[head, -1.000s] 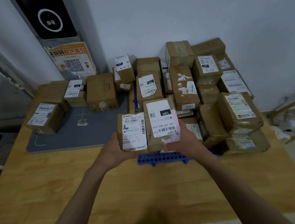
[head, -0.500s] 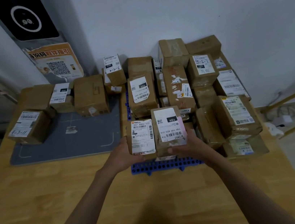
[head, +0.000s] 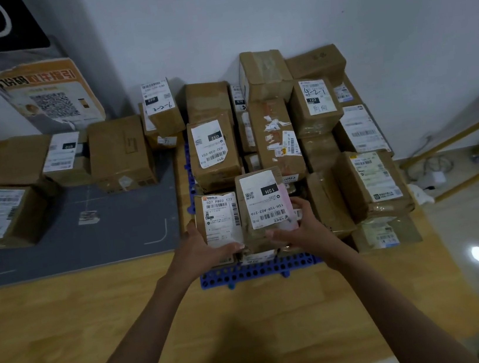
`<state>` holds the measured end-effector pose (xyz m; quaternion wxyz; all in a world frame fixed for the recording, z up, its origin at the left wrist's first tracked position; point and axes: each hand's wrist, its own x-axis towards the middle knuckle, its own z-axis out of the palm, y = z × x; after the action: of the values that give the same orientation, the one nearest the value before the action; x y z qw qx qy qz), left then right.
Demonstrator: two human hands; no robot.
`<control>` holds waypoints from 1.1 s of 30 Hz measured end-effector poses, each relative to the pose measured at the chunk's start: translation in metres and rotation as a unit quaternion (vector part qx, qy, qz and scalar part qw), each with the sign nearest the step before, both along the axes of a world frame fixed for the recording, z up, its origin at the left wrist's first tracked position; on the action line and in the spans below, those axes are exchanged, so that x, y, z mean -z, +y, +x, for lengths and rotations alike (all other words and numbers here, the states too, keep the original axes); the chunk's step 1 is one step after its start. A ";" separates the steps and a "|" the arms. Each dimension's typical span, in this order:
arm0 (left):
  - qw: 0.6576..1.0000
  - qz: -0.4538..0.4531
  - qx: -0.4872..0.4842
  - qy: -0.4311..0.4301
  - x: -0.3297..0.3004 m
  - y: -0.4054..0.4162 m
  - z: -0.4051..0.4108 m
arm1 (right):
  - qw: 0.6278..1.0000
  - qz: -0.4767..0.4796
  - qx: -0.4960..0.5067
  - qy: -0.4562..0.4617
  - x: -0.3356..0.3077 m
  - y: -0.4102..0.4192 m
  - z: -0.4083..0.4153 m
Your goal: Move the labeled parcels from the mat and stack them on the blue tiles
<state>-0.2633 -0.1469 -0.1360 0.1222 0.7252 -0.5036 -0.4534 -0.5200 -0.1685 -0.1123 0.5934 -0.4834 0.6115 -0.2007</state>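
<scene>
Approx 20 parcels (head: 212, 151) – 1 mat (head: 85, 233) – 2 hands (head: 198, 248).

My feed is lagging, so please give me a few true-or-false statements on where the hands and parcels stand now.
1. The left hand grips the brown cardboard parcel labelled 507 P802 T72. True.
2. The right hand is empty. False: it holds the brown parcel labelled 15H.
3. Both held parcels are over the grey rectangular mat. False: they are over the near edge of the blue perforated plastic tiles.
4. Brown parcels remain on the mat, such as the one handwritten 4-3-11. True.
</scene>
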 end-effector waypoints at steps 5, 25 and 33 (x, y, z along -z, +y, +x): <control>0.999 -0.022 -0.025 0.018 0.002 -0.011 -0.005 | 0.999 -0.029 0.014 0.004 -0.018 0.009 -0.011; 0.992 -0.115 -0.014 0.051 0.010 0.004 0.005 | 0.997 -0.044 0.053 0.030 -0.019 0.064 -0.023; 0.991 -0.125 -0.035 0.013 -0.004 -0.002 -0.015 | 0.998 -0.051 0.045 0.005 -0.020 0.064 -0.035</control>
<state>-0.2783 -0.1493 -0.1323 0.2340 0.7156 -0.5292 -0.3913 -0.5548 -0.1042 -0.0924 0.5556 -0.4854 0.6246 -0.2560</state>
